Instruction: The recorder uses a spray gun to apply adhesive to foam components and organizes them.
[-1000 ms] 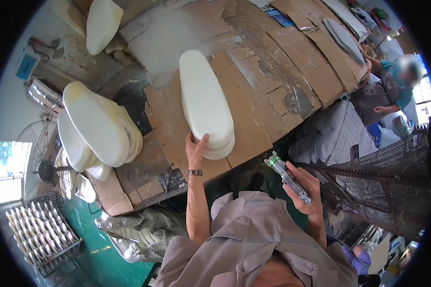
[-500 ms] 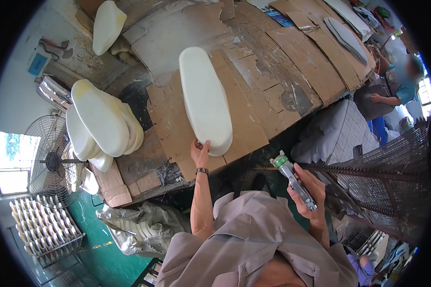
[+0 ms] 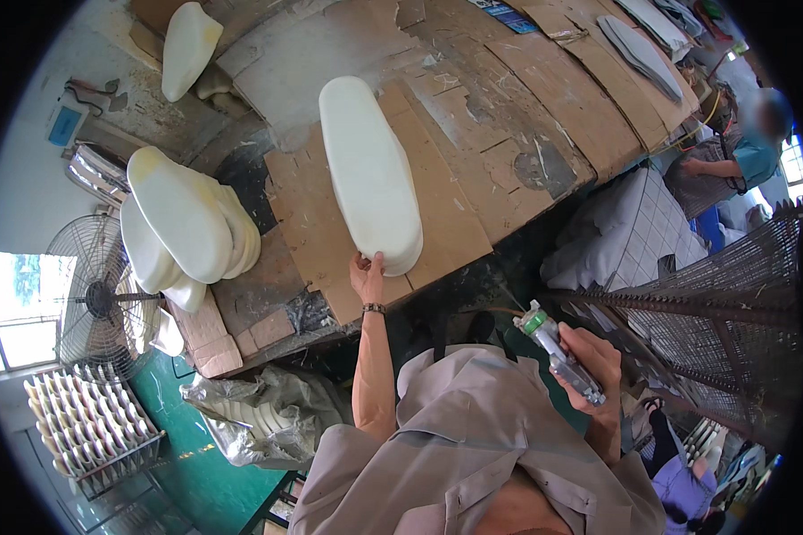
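The left hand (image 3: pixel 367 280) pinched the pale pad (image 3: pixel 370 174) at its six o'clock, where tugging risked skewing it; the right hand (image 3: pixel 595 364), at four o'clock, gripped a green-collared tool (image 3: pixel 544 333).

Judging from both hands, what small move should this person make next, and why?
Perhaps bring the metal tool in the right hand toward the white oblong piece: the left hand holds that piece's near end on the cardboard, while the tool is apart from it, off to the right.

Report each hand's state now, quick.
Left hand: touching the near end of the long white piece; whether it grips cannot be told.
Right hand: closed, holding a silver-and-green tool.
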The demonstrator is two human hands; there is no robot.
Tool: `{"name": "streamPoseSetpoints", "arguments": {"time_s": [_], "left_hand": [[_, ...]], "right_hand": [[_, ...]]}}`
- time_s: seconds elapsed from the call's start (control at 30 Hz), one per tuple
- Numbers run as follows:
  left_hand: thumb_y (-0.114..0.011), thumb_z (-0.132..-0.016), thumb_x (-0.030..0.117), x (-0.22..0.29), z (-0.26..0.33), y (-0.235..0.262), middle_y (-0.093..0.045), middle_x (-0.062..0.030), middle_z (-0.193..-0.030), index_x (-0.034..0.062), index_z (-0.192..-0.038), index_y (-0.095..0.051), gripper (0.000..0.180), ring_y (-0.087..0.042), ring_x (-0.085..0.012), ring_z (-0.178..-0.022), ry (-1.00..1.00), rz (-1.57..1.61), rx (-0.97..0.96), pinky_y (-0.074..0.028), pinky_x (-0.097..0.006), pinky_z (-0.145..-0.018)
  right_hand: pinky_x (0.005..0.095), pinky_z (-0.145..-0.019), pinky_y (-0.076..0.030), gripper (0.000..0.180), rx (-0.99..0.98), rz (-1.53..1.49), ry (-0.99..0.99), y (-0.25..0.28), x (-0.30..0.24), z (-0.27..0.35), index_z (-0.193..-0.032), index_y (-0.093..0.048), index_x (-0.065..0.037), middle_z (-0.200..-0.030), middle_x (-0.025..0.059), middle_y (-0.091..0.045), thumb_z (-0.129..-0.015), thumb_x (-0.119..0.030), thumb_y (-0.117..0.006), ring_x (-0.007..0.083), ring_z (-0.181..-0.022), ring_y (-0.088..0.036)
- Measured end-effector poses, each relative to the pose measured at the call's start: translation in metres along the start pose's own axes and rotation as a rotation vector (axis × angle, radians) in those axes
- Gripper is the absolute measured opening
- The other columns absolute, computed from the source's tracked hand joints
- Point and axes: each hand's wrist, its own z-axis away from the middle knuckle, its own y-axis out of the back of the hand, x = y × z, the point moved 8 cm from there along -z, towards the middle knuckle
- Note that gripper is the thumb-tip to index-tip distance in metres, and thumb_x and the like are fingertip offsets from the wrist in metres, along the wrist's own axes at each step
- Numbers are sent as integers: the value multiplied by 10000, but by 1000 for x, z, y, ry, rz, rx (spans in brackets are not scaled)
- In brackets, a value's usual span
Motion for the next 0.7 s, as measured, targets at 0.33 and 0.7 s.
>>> {"name": "streamPoseSetpoints", "arguments": {"time_s": [0.33, 0.7], "left_hand": [[-693, -924, 7, -27, 1, -4, -617, -193, -1235, -69, -1407, -393, 574, -664, -284, -1044, 127, 411, -31, -605, -395, -878], [-652, -912, -50, -40, 4, -5, -591, -153, -1248, -64, -1395, -419, 536, -647, -256, -1055, 154, 527, -19, -584, -379, -887]], "right_hand": [[309, -616, -480, 514, -27, -3, -50, 5, 3, 16, -1215, -640, 87, -813, 148, -630, -717, -13, -720, 230, -677, -616], [315, -629, -477, 507, -5, 12, -103, 15, 12, 35, -1207, -650, 78, -815, 150, -630, -716, -29, -719, 235, -675, -613]]}}
